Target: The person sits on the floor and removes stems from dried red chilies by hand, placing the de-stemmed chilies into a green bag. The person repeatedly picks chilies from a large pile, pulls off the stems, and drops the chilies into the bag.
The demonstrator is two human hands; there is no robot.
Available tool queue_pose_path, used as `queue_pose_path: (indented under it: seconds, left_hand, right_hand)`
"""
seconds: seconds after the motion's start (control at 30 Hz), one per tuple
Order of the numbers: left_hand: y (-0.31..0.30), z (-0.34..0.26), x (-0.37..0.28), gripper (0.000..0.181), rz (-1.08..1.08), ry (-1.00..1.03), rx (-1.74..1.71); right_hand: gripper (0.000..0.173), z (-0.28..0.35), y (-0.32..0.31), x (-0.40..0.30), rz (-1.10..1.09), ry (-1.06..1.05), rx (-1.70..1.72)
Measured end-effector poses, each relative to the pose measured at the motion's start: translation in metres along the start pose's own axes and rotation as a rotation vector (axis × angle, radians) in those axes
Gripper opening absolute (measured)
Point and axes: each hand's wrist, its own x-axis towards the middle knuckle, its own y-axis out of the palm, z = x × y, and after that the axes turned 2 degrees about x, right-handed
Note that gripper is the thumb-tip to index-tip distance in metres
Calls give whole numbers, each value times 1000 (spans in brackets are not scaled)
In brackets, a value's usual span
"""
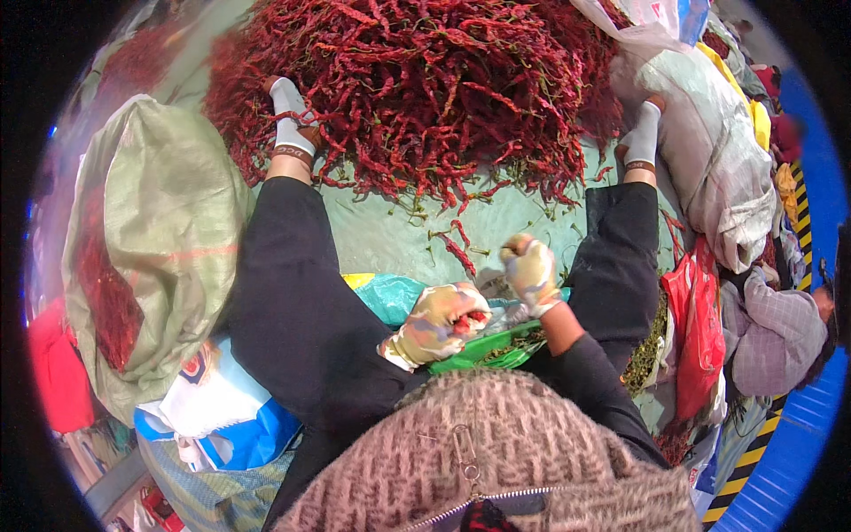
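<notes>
My left hand (435, 324), in a camouflage-patterned glove, is curled around dried red chillies (469, 322), whose ends show at the thumb side. To its right and a little farther off is my right hand (532, 271), gloved the same way. Its fingers are bent in, and whether anything is pinched in them is hidden. Beneath both hands lies a green bag (475, 354) holding chilli stems (512, 346). A few loose chillies (457, 253) rest on the pale sheet (392, 233) just beyond. A large heap of dried red chillies (432, 86) rises between my feet.
A woven sack (179, 193) with red contents stands at the left, above a white and blue bag (219, 412). White sacks (705, 146) and a red plastic bag (698, 326) line the right side. Another person (774, 332) sits beyond, near a striped floor edge (751, 469).
</notes>
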Motion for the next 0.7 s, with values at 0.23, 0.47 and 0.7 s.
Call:
queue_pose_path:
  seconds: [0.23,0.47,0.7]
  left_hand:
    - [-29,2,-8,4,-420,-519,-1080]
    - [-21,29,-5,18,-580,-600,-1069]
    - [-10,42,1,19,-519,-749,-920]
  right_hand:
    - [19,-12,-21,28,246,-170,-603]
    - [32,11,53,45,339,4,-356]
    - [19,25,16,25,329,140,317]
